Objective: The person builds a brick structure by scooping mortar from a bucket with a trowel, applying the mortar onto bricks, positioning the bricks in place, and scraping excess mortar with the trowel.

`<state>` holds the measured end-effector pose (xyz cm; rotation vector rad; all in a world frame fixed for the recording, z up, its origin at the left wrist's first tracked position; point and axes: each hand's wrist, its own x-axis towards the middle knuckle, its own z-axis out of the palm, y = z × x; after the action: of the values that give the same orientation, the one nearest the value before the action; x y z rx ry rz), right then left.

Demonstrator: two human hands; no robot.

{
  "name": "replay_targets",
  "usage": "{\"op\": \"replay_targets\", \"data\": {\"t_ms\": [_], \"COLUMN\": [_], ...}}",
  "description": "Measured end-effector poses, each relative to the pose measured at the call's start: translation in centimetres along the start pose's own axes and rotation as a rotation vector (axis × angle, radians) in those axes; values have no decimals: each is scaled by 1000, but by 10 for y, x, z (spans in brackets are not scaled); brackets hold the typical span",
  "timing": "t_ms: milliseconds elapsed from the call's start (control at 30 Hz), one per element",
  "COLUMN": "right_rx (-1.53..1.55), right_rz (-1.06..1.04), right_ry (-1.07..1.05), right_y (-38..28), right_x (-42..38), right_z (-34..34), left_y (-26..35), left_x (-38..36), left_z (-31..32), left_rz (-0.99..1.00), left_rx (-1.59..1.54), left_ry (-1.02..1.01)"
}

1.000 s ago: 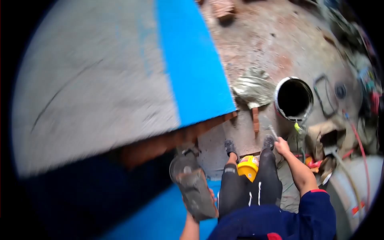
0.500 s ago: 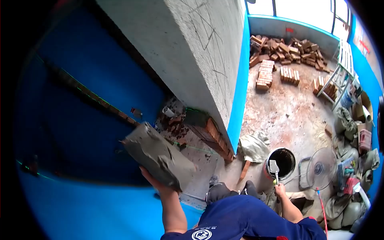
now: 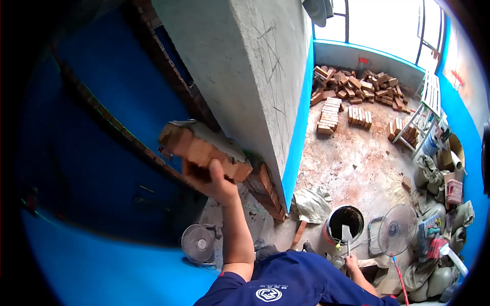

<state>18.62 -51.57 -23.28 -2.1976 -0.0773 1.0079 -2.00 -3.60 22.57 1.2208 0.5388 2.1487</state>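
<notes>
Change over the last half second: brick (image 3: 204, 153) in my left hand (image 3: 217, 186) has rolled; its grey mortar (image 3: 224, 143) faced the camera, now the bare red side does and the mortar sits along the upper, far face; reads to me as reorienting with the coat kept on. Left hand is grasping the brick, thumb on the near side; brick is held up in the air, in front of the concrete pillar (image 3: 265, 81) from my view, contact can't be confirmed.

Right hand (image 3: 352, 263) is closed round the trowel (image 3: 346, 234); blade shows against the bucket (image 3: 327, 234) mouth, can't tell if it is inside; bucket interior is dark, contents and level unreadable; cloth (image 3: 311, 204) lies just beside it.

Far right, cardboard box (image 3: 461, 148) with a white tube (image 3: 456, 160) at its opening; stuffed sacks (image 3: 437, 275) below, contents hidden.
</notes>
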Motion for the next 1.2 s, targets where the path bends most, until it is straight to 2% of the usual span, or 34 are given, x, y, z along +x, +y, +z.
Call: {"op": "replay_targets", "data": {"t_ms": [33, 67, 100, 200, 233, 267, 300, 400, 600, 667, 767, 1133, 1200], "right_rx": [-191, -236, -285, -195, -462, -532, -527, -451, -357, -359, -380, -381, -374], "right_rz": [-64, -69, -39, 8, -136, -81, -50, -8, 1, 1, 7, 84, 105], "right_ry": [64, 114, 88, 20, -17, 49, 60, 47, -10, -20, -29, 41, 55], "right_y": [19, 86, -9, 15, 28, 41, 37, -6, -90, -112, -140, -183, -184], "right_x": [3, 44, -39, -47, -40, -35, -33, -34, -32, -36, -47, -100, -108], "right_z": [-2, 7, -17, -26, -33, -36, -39, -44, -48, -53, -57, -63, -58], "left_y": [-8, -15, -16, -26, -30, -35, -41, -40, -33, -34, -34, -38, -41], "left_x": [-2, -4, -7, -16, -18, -20, -21, -24, -21, -22, -23, -26, -31], "left_z": [0, -3, -1, -1, -1, 0, 0, 5, 15, 20, 19, 22, 29], "left_rz": [31, 35, 22, 51, 78, 107, 202, 277, 274, 249, 233, 215, 196], "left_rx": [12, 82, 101, 149, 167, 188, 256, 373, 382, 368, 336, 220, 147], "left_ry": [-23, -20, -24, -82, -90, -95, -106, -120, -108, -47, -79, -99, -47]}}
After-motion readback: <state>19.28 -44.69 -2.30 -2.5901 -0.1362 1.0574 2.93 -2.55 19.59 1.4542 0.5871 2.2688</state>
